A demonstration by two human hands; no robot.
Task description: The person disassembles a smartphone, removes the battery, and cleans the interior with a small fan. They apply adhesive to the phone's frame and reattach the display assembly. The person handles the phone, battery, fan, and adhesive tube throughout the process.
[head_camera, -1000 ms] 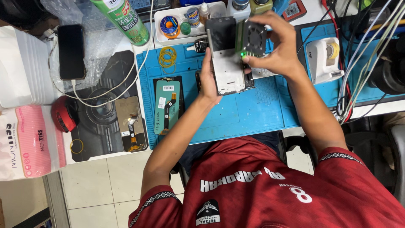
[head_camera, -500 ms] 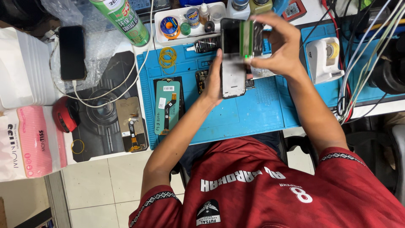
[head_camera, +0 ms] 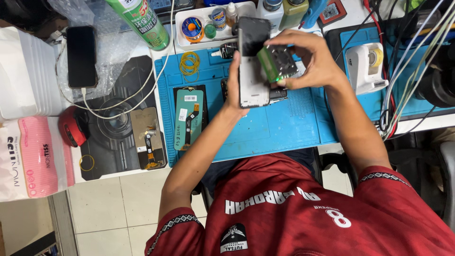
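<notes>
My left hand [head_camera: 233, 87] grips the left edge of a smartphone [head_camera: 253, 66], held upright above the blue work mat [head_camera: 279, 128] with its dark screen and pale frame showing. My right hand [head_camera: 310, 59] holds a small square device with a green side and a grey perforated face [head_camera: 277, 64] against the phone's right edge. Both hands are raised over the mat's far middle.
On the mat lie a phone display panel with a flex cable [head_camera: 188, 118] and yellow rubber bands [head_camera: 189, 62]. A white tray of small bottles [head_camera: 213, 21], a green spray can [head_camera: 140, 21], a tape dispenser [head_camera: 365, 66], a charging black phone [head_camera: 81, 56] and cables [head_camera: 407, 71] surround it.
The phone has been turned from flat-facing to more edge-on and lifted slightly. My right hand has brought the green-sided device from behind the phone round to its right edge.
</notes>
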